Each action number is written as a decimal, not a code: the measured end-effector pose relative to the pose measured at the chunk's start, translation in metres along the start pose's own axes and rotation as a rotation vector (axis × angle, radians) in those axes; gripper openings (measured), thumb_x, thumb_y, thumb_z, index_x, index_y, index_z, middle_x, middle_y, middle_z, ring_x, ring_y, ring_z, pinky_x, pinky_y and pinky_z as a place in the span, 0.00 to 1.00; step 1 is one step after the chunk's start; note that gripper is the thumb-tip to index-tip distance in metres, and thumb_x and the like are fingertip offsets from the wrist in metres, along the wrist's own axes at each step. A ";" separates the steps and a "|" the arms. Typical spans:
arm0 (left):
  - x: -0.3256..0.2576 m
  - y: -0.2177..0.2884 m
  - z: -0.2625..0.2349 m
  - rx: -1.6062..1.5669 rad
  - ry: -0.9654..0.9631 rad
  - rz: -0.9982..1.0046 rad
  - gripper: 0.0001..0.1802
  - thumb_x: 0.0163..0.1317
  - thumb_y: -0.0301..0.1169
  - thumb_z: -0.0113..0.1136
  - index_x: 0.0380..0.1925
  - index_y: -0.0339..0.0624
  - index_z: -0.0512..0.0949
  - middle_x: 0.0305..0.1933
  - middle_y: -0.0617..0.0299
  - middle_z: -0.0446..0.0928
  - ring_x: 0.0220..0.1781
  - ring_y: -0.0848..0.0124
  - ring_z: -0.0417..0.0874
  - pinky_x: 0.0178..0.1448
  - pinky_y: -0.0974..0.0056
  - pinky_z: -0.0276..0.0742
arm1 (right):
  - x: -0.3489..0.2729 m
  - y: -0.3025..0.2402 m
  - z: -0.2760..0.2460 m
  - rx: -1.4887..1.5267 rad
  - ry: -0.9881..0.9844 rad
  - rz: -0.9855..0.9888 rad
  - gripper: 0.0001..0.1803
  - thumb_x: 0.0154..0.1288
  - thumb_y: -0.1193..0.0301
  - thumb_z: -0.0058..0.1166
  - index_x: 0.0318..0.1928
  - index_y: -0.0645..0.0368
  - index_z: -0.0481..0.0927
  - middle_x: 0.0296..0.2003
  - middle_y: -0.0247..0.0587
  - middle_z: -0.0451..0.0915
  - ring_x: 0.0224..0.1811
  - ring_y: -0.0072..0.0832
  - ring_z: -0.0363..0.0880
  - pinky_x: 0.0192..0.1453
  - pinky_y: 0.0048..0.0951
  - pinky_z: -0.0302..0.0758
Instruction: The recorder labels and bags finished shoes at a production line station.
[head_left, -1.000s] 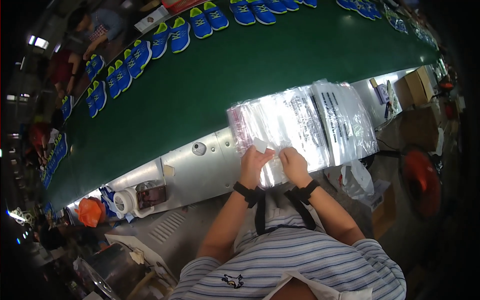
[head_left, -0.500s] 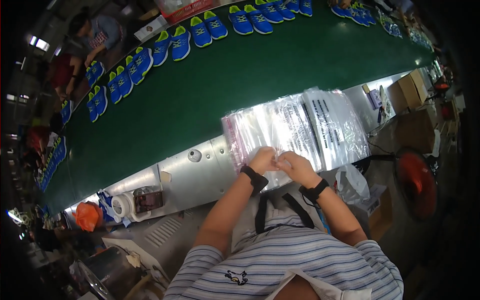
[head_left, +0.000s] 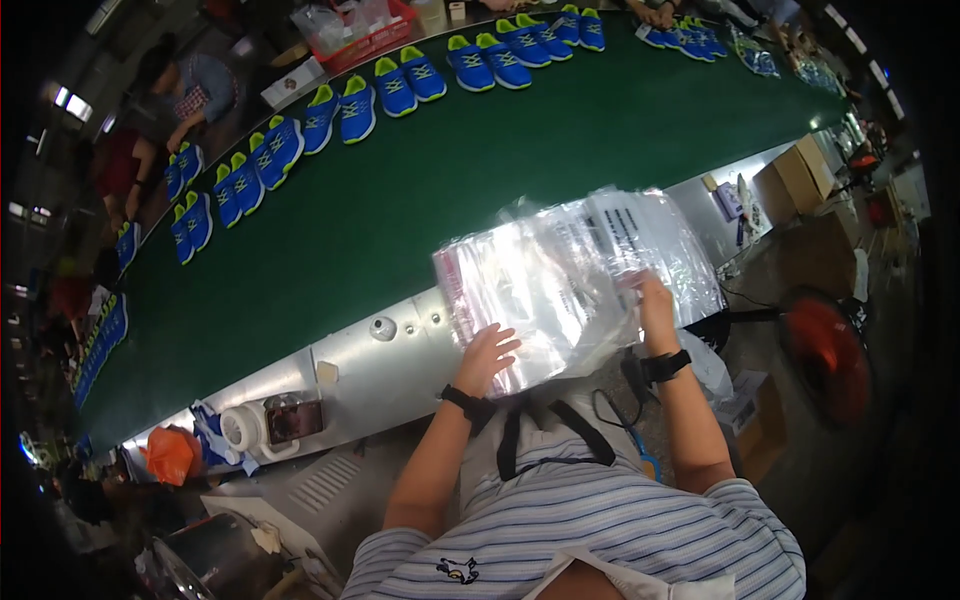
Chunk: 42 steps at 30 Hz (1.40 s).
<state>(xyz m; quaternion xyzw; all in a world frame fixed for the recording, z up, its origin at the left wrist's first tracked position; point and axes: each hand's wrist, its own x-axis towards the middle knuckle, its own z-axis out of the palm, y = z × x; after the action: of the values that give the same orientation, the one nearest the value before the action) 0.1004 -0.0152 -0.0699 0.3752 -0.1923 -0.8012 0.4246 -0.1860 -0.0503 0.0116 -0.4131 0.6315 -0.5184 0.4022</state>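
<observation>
A stack of clear plastic bags (head_left: 530, 290) with a pink strip along its left side lies across the edge of the green table. My left hand (head_left: 487, 357) rests on the lower left part of the stack, fingers spread and holding nothing. At the right, my right hand (head_left: 654, 308) is closed on the edge of a clear plastic bag, whose loose film bulges and creases between my hands. Its fingertips are partly hidden by glare and film. A black band circles each wrist.
Pairs of blue shoes (head_left: 397, 86) line the far side of the green table (head_left: 340, 220). Along the metal ledge stand a white jug (head_left: 240, 428), a phone (head_left: 293, 420) and an orange bag (head_left: 172, 455). A red fan (head_left: 822, 345) and cartons (head_left: 795, 180) are at right. Other people work beyond.
My hands were together at the stack's near edge and have parted. The left moved left and opened flat; the right moved right and up with a bag's edge, and the film now billows.
</observation>
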 end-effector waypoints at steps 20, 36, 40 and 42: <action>-0.013 -0.035 0.134 0.535 -0.680 0.038 0.18 0.66 0.34 0.42 0.51 0.34 0.68 0.47 0.61 0.73 0.51 0.74 0.70 0.58 0.71 0.62 | -0.105 -0.084 -0.058 0.185 -0.768 0.179 0.09 0.55 0.83 0.51 0.37 0.61 0.72 0.35 0.34 0.75 0.39 0.18 0.73 0.47 0.20 0.68; -0.086 0.004 0.101 1.259 -0.154 0.785 0.08 0.50 0.27 0.59 0.32 0.38 0.75 0.26 0.57 0.71 0.31 0.64 0.76 0.39 0.68 0.71 | -0.123 -0.044 -0.015 -0.078 -0.882 0.260 0.04 0.61 0.77 0.48 0.35 0.63 0.76 0.28 0.28 0.75 0.31 0.14 0.70 0.36 0.18 0.67; -0.121 -0.004 0.102 1.238 0.021 0.469 0.09 0.55 0.29 0.57 0.35 0.37 0.76 0.27 0.60 0.74 0.29 0.70 0.76 0.34 0.68 0.72 | -0.134 -0.042 0.010 0.069 -0.739 0.279 0.04 0.59 0.76 0.52 0.32 0.64 0.77 0.25 0.29 0.75 0.29 0.12 0.69 0.33 0.16 0.67; -0.123 -0.017 0.090 0.890 -0.070 0.151 0.11 0.60 0.29 0.53 0.39 0.34 0.75 0.30 0.64 0.75 0.30 0.78 0.75 0.36 0.71 0.72 | -0.143 -0.031 0.022 0.009 -0.727 0.203 0.03 0.57 0.76 0.54 0.31 0.64 0.77 0.24 0.29 0.75 0.27 0.12 0.69 0.32 0.16 0.67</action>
<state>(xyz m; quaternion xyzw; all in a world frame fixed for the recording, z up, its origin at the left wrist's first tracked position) 0.0662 0.0947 0.0311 0.4791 -0.5591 -0.6194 0.2722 -0.1146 0.0729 0.0508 -0.5036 0.4830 -0.2983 0.6512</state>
